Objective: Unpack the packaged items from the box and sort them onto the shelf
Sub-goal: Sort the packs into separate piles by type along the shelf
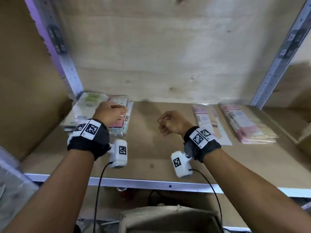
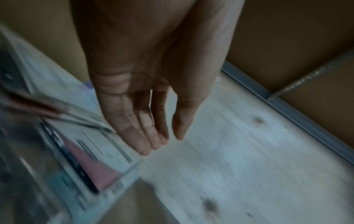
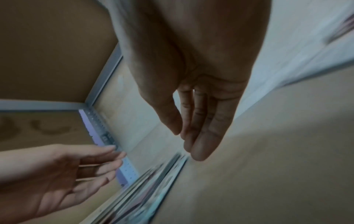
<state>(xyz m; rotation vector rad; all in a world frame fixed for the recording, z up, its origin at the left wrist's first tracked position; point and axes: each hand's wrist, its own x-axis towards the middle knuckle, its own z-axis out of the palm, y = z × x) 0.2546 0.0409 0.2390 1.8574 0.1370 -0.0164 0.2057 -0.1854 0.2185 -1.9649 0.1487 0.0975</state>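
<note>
A stack of flat packaged items (image 1: 87,111) lies at the shelf's left end. My left hand (image 1: 120,111) hovers over its right edge. In the left wrist view this hand (image 2: 162,144) has straight fingers, holds nothing, and sits just above the blurred stack (image 2: 80,154). My right hand (image 1: 162,125) is over the bare middle of the shelf board (image 1: 151,157). The right wrist view shows it (image 3: 191,144) open and empty, with the left hand (image 3: 80,165) and the stack (image 3: 149,181) beyond it.
On the right of the shelf lie a single flat pink package (image 1: 210,125) and a pink stack (image 1: 247,126). Metal uprights (image 1: 67,64) (image 1: 277,64) frame the bay, and a brown cardboard panel (image 1: 25,81) stands at the left. A grey-brown container (image 1: 168,219) sits below the shelf's front rail (image 1: 151,182).
</note>
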